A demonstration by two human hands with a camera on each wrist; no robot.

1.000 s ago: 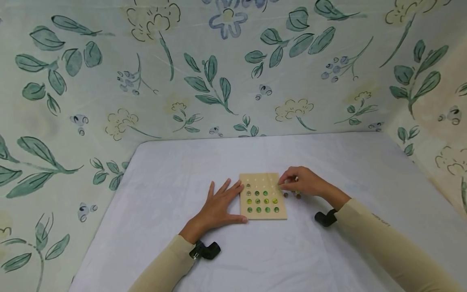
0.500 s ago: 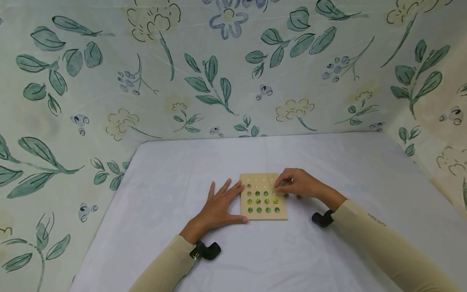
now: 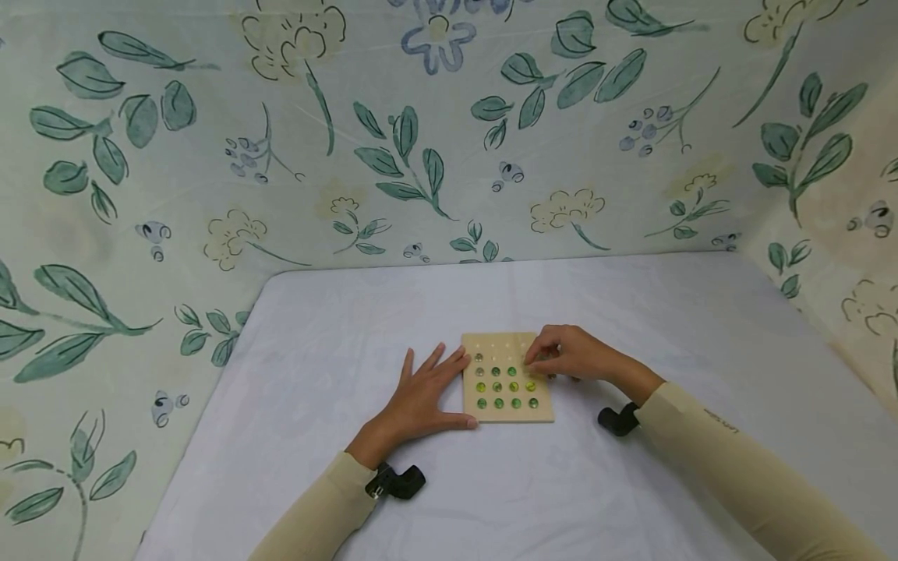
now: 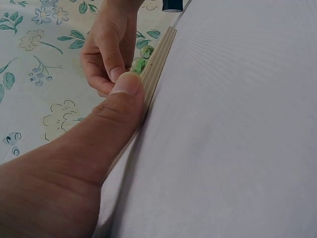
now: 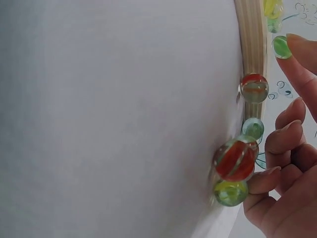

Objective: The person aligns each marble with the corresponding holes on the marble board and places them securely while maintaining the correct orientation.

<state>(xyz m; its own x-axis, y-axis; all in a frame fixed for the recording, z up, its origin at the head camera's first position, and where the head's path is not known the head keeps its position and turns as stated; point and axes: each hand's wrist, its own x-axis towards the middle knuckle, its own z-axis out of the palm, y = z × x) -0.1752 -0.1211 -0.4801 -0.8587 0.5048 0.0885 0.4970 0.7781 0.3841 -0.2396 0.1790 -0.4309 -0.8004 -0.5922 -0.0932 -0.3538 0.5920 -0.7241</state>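
Note:
A square wooden board point(image 3: 507, 415) lies on the white-covered table, with rows of green and yellow glass marbles point(image 3: 497, 387) seated in its nearer part. My left hand point(image 3: 419, 397) rests at the board's left side, fingers spread, the thumb touching its near left corner. Over the right part of the board, my right hand point(image 3: 581, 353) pinches a green marble point(image 5: 282, 47) between thumb and index finger. Its other fingers are curled, close to loose marbles. In the left wrist view, the left thumb point(image 4: 126, 96) lies along the board's edge and covers part of it.
Several loose marbles sit beside the board's right edge: a red-striped marble point(image 5: 254, 88), a small green one, a larger red one point(image 5: 237, 159) and a yellow-green marble point(image 5: 231, 193). Floral cloth point(image 3: 421, 156) hangs behind the table. Each wrist carries a black camera point(image 3: 619, 420).
My right hand has moved left from the loose marbles at the board's right edge to over the board, then stayed nearly still. My left hand has kept its place.

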